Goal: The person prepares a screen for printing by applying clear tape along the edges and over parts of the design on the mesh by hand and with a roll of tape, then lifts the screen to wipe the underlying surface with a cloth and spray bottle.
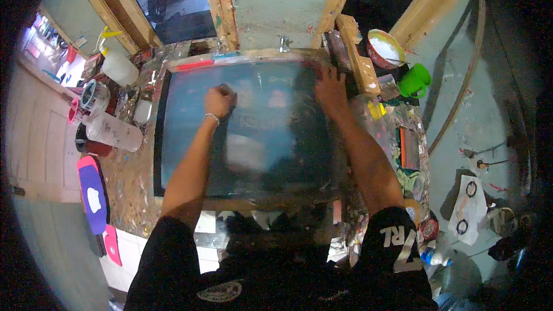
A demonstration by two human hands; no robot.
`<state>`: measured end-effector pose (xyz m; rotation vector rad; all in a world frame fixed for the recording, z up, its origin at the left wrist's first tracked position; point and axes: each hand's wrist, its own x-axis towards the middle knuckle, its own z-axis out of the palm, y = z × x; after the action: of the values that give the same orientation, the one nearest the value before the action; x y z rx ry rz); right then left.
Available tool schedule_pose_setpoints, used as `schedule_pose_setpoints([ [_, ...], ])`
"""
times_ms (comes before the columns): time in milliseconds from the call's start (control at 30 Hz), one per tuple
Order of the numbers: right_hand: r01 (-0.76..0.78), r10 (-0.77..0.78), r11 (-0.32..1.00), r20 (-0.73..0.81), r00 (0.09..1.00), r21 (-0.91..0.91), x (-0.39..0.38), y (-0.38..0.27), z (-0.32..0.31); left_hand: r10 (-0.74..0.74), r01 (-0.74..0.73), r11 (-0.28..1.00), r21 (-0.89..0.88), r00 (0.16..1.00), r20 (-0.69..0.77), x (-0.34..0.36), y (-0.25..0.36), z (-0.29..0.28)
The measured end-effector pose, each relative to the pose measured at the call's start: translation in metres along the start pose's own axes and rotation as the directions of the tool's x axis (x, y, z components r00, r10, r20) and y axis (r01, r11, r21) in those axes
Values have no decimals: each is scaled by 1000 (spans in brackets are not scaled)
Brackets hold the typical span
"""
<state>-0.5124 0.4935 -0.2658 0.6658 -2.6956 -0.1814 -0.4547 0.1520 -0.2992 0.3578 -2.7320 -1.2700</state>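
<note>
while the screen (247, 132) lies flat on the paint-spattered table (124, 178), the right hand (329, 93) spreads open fingers on its top right corner, seemingly to steady the frame; the left hand (219, 101) is curled shut, pressing something hidden onto the mesh under its knuckles

"What did the person wear?"
"A black short-sleeved shirt (276, 270), with pale block letters on the right sleeve (397, 242) and a round pale patch low on the front."
"Anything on the arms?"
"A thin silvery bracelet (212, 118) circled the left wrist; the forearms were bare."
</note>
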Motion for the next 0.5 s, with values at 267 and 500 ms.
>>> schedule_pose_setpoints([
  [267,-56,62,998,143,988,-42,16,1,-5,144,-171,979,-109,964,-222,-18,-3,4],
  [500,-94,89,993,67,994,66,14,4,-4,244,-280,958,-65,912,-331,-21,-4,8],
])
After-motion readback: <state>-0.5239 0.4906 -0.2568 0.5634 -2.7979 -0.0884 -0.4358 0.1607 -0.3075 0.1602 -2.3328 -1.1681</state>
